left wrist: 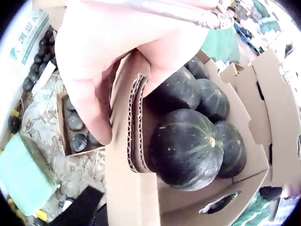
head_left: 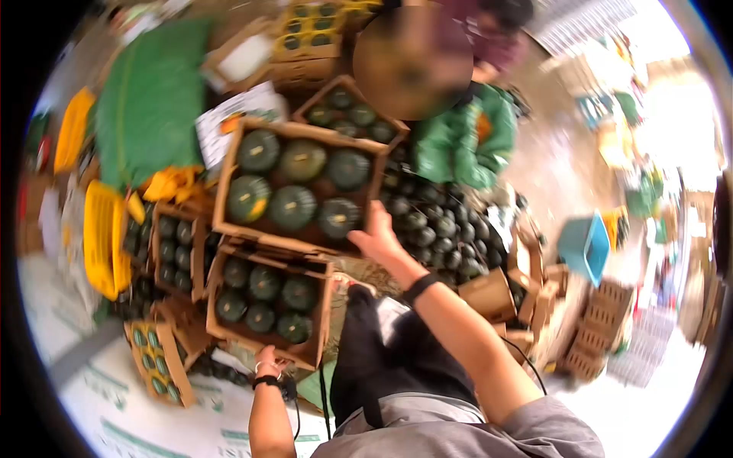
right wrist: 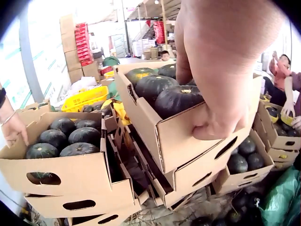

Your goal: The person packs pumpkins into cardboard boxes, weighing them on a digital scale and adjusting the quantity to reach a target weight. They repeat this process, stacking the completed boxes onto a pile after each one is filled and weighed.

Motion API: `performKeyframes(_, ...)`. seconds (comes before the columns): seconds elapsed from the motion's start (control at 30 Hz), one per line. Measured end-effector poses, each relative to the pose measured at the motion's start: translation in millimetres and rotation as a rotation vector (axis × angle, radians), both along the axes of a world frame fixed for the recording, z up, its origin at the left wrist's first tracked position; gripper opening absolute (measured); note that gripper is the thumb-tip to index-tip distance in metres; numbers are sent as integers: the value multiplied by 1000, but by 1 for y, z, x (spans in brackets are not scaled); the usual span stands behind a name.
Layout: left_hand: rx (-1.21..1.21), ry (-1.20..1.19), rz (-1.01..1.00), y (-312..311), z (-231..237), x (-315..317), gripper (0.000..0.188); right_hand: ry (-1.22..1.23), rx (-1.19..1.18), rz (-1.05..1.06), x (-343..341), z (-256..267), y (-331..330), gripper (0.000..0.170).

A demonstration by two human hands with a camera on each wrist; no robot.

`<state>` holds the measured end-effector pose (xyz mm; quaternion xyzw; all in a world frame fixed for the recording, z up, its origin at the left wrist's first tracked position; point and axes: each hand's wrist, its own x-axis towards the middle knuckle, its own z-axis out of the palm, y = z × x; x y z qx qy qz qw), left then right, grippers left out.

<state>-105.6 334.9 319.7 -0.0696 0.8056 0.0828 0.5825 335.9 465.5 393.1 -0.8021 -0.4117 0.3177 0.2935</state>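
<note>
My left hand point(head_left: 271, 365) grips the near wall of a cardboard box point(head_left: 324, 305) holding several dark green pumpkins point(head_left: 264, 282). In the left wrist view its fingers point(left wrist: 94, 108) lie outside the notched wall, the thumb inside beside a pumpkin point(left wrist: 186, 148). Farther forward, my right hand point(head_left: 379, 235) holds the near right corner of another cardboard box point(head_left: 226, 179), also filled with pumpkins point(head_left: 293, 206). The right wrist view has this box point(right wrist: 188, 136) on top of stacked boxes, my right hand point(right wrist: 216, 70) over its rim with the thumb against the outer wall.
Loose pumpkins point(head_left: 439, 229) lie heaped on the right, near a green sack point(head_left: 489, 137). More boxed pumpkins point(head_left: 175, 252) and a yellow crate point(head_left: 103, 240) stand left. Another person point(head_left: 500, 38) is across the pile. Empty cartons point(head_left: 489, 296) and a blue bin point(head_left: 584, 246) stand right.
</note>
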Motion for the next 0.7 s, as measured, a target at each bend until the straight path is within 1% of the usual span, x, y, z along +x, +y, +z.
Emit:
performKeyframes(0.03,-57,-23,-35,-2,-18,-18,42,29,-38,-2,2,8,-5,86)
performKeyframes(0.1,-45,-195,-80,-4,-37,-51,39,140,-81,-28,0,17,-31,77)
performKeyframes(0.13,-39,-125,-169,4,-22,-41,38,226,-98,-36,1,18,-50,69)
performKeyframes(0.17,-46,-67,-183,9,-21,-40,37,319,-114,-44,0,16,-74,61)
performKeyframes(0.23,-21,-58,-282,17,-23,-42,37,330,-185,-66,-2,6,-129,46)
performKeyframes(0.27,-26,34,-380,22,-18,-33,35,332,-146,-121,-4,-9,-162,37)
performKeyframes(0.3,19,-6,-383,23,-16,-32,35,353,-187,-209,3,-19,-196,37)
performKeyframes(0.37,12,-61,-338,26,-18,-44,34,440,-298,-389,-11,-30,-286,38)
performKeyframes(0.4,36,-162,-427,28,-12,-48,40,364,-365,-440,-20,-45,-336,37)
performKeyframes(0.43,48,-173,-466,29,4,-36,43,285,-430,-485,-28,-61,-389,36)
performKeyframes(0.47,63,-186,-499,26,27,-16,46,293,-434,-568,-37,-71,-442,34)
performKeyframes(0.5,77,-200,-528,20,40,-4,50,302,-439,-646,-46,-73,-492,33)
performKeyframes(0.53,61,-257,-454,18,43,-5,60,302,-497,-709,-53,-68,-535,33)
performKeyframes(0.57,195,-177,-451,-8,88,40,62,307,-557,-769,-62,-63,-577,34)
performKeyframes(0.63,228,-283,-378,-38,102,39,64,383,-582,-956,-74,-29,-638,35)
performKeyframes(0.7,186,-380,-433,-66,87,13,50,330,-601,-991,-103,-47,-712,35)
